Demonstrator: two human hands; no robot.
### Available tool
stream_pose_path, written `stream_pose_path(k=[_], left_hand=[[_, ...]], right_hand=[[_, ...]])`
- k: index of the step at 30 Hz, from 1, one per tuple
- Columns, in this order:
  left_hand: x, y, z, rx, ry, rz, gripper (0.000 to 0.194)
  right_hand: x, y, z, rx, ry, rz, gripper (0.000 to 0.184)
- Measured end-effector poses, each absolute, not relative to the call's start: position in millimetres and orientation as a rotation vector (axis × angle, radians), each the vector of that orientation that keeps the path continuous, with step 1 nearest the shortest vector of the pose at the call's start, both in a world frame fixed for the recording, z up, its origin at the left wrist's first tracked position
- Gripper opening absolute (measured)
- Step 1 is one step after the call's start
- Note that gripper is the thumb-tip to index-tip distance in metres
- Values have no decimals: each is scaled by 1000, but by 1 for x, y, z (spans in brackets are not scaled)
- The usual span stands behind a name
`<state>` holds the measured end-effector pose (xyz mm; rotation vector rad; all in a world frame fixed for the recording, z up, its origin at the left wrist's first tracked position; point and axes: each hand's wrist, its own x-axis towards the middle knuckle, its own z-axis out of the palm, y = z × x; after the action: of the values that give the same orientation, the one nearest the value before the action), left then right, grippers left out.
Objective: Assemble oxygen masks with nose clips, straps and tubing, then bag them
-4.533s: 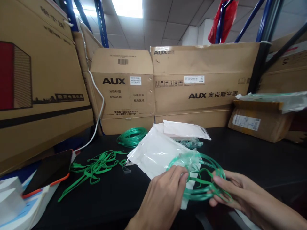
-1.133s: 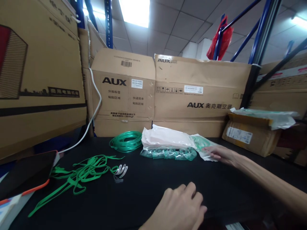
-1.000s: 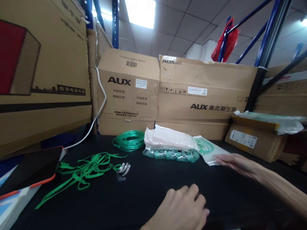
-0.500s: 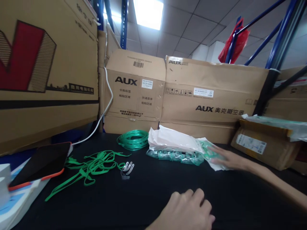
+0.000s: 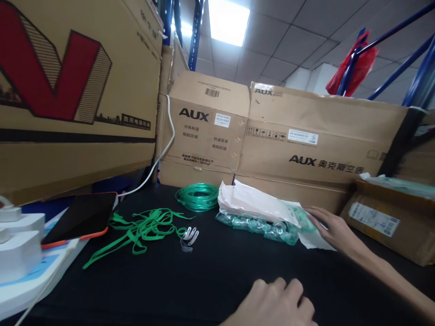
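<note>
My right hand [image 5: 335, 233] reaches in from the right, its fingers bent over the right end of a flat green-and-white plastic packet [image 5: 302, 219]; the fingertips are partly hidden. This packet lies against a stack of white packets [image 5: 258, 199]. Beneath the stack's front edge sit clear greenish plastic pouches [image 5: 258, 226]. At the bottom middle, my left hand [image 5: 275, 305] rests on the black tabletop [image 5: 217, 280] with its fingers curled under. Only its back and knuckles show, and nothing sticks out of it.
Left of the stack lie coiled green tubing [image 5: 198, 197], a tangle of green straps [image 5: 146, 228] and small metal tabs [image 5: 190, 235]. A phone [image 5: 79, 217] and a white power strip [image 5: 50, 280] are at left. Cardboard boxes [image 5: 306, 140] line the back; a smaller box [image 5: 384, 222] stands right.
The camera view has swung left, so the scene shifts right. My right hand stays at the packet's end, its fingers now more bent. My left hand remains curled on the table.
</note>
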<state>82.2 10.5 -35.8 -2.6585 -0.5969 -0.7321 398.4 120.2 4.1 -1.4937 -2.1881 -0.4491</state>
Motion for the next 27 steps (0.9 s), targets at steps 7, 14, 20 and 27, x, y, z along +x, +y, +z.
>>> stream_pose_path(k=[7,14,20,27], left_hand=[[84,10,-34,-2616,-606,-743,33],[86,9,-32,-2610,-612,-754,33],[80,9,-18,-2774,-628,-627,26],[0,13,-11,-2720,-999,-667,12]], right_hand=[[352,80,-3,-1230,-2456,-536,52],[341,94,-9,-1129,-2483,-650,43],[338,85,-9,-1121,-2450,-712,36],[334,62,-9,-1020,-2396,-1017,39]])
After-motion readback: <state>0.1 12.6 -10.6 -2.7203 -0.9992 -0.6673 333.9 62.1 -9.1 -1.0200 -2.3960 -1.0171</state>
